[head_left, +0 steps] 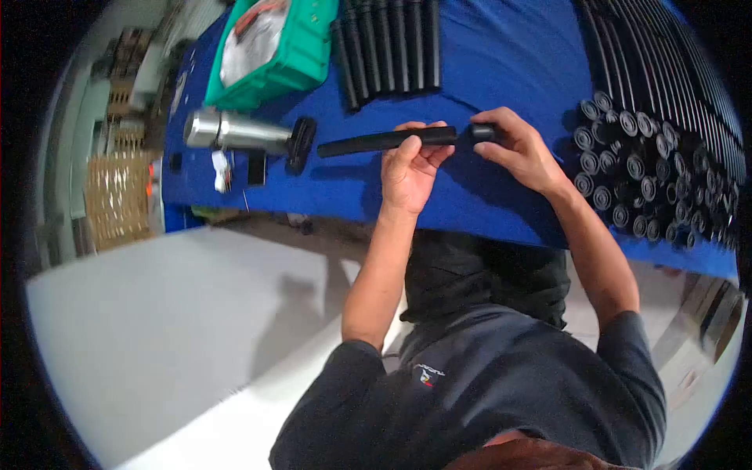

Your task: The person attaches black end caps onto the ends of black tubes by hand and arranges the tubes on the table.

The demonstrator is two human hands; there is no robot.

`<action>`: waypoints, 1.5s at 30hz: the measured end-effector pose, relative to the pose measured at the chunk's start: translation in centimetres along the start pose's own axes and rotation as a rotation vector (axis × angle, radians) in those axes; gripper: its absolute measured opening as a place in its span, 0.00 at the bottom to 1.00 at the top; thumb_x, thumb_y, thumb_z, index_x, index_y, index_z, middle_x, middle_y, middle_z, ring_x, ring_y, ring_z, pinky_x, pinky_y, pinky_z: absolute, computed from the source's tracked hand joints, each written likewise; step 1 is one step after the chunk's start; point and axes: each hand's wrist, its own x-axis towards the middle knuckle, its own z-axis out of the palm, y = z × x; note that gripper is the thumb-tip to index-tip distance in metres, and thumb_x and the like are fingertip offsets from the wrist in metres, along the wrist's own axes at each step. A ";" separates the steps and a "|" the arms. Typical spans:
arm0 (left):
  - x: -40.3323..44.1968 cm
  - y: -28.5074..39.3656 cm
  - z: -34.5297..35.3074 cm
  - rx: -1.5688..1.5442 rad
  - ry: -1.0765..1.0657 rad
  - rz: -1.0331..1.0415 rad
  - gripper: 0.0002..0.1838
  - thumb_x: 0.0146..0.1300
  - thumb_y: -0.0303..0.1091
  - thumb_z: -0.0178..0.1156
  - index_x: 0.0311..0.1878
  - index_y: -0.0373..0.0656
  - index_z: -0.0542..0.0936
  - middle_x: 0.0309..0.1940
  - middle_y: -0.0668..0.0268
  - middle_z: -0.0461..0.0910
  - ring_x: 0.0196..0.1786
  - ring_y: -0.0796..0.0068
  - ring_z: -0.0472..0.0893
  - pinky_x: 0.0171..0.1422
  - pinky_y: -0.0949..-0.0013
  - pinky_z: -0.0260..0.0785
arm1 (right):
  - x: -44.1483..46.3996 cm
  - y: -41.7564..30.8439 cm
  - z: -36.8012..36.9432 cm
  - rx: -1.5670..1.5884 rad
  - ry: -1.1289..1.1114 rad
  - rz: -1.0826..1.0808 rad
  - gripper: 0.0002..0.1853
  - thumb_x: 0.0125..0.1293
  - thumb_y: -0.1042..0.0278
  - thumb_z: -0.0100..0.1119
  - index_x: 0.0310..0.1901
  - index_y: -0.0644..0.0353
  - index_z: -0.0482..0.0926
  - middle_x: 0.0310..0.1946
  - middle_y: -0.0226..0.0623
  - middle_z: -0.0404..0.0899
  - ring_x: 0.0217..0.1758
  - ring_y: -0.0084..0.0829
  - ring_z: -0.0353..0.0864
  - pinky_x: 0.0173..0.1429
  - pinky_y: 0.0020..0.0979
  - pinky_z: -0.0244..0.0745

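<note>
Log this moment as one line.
left hand: holds tube | right hand: holds black piece | contact: tube and black piece apart | nearby: silver cylinder, green bin

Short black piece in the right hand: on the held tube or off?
Off: the right hand holds the short black piece apart from the tube in the left hand, blue cloth showing between.

Fisheye distortn. w/ blk. corners
</note>
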 end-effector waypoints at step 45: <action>-1.5 1.0 -0.8 0.090 0.063 0.105 0.15 0.76 0.33 0.60 0.62 0.44 0.76 0.61 0.44 0.81 0.67 0.44 0.80 0.69 0.46 0.79 | -0.6 -1.4 1.2 -0.279 0.039 -0.203 0.20 0.65 0.66 0.73 0.55 0.64 0.79 0.38 0.43 0.81 0.38 0.39 0.81 0.44 0.37 0.76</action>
